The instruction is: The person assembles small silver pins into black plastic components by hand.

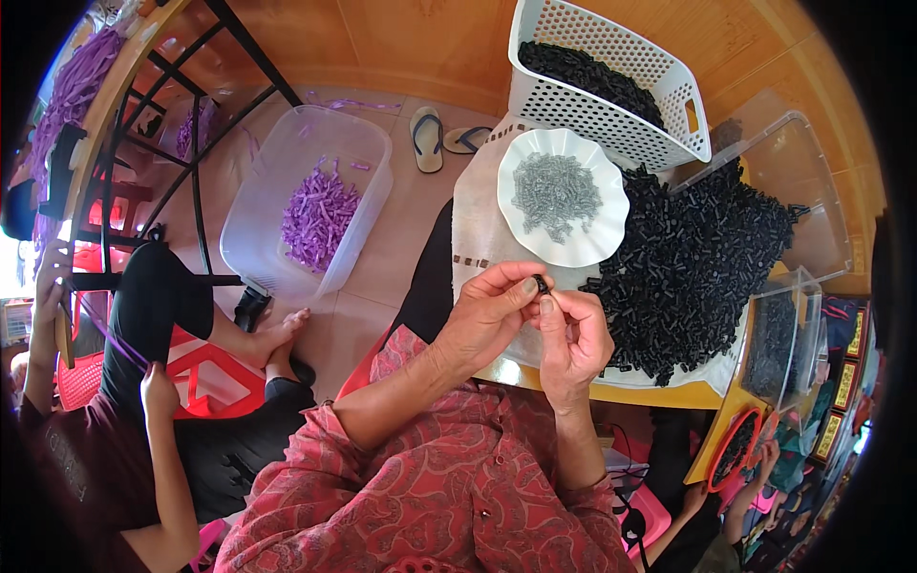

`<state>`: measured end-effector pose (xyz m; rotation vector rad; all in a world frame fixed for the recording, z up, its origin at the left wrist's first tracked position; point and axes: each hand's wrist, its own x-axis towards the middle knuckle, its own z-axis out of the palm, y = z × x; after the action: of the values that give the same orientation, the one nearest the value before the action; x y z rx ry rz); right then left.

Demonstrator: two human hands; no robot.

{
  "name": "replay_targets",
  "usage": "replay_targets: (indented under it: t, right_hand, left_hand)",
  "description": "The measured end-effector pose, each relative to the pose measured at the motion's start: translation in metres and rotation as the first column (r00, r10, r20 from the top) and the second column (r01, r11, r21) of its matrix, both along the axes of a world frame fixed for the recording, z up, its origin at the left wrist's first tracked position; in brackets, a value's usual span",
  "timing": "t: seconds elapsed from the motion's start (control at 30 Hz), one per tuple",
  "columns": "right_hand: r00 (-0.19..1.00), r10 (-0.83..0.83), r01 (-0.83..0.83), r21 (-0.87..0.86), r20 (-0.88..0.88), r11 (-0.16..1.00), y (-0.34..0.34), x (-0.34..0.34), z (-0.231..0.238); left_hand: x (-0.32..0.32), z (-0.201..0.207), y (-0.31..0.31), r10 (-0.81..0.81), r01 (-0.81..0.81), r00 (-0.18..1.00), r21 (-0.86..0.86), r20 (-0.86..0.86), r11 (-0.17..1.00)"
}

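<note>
Both of my hands meet at the near edge of the cloth, fingertips close together. Between the thumb and fingers of my left hand (492,310) is a small black plastic piece (542,284). My right hand (573,344) pinches at the same piece from the other side; its exact shape is mostly hidden by the fingers. Just beyond them stands a white scalloped plate (611,234) with a heap of small clear pieces (557,191) on it. A large pile of black plastic pieces (683,286) spreads to the right of my hands.
A white perforated basket (611,115) of black pieces stands at the back. Clear bins (812,191) line the right side. On the floor at left, a translucent tub (358,210) holds purple strips (320,215), near sandals (427,138). A person (105,439) sits at left, holding a purple strip.
</note>
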<state>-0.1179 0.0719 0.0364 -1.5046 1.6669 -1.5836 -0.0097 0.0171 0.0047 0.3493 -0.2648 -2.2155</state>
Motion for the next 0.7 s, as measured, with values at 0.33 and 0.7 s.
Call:
replay_targets:
  t: [0.33,0.7]
  right_hand:
    - [0.999,-0.019,0.018,-0.048,-0.031,0.999,0.0021,0.0007,-0.0030]
    - [0.997,-0.023,0.018,-0.067,-0.077,0.998,0.0011,-0.0009,0.0011]
  left_hand:
    - [0.0013,0.0029,0.0013,-0.008,0.008,1.000,-0.037,0.003,0.999]
    - [0.0020,0.0046,0.0018,0.005,0.002,0.997,-0.091,0.082,0.996]
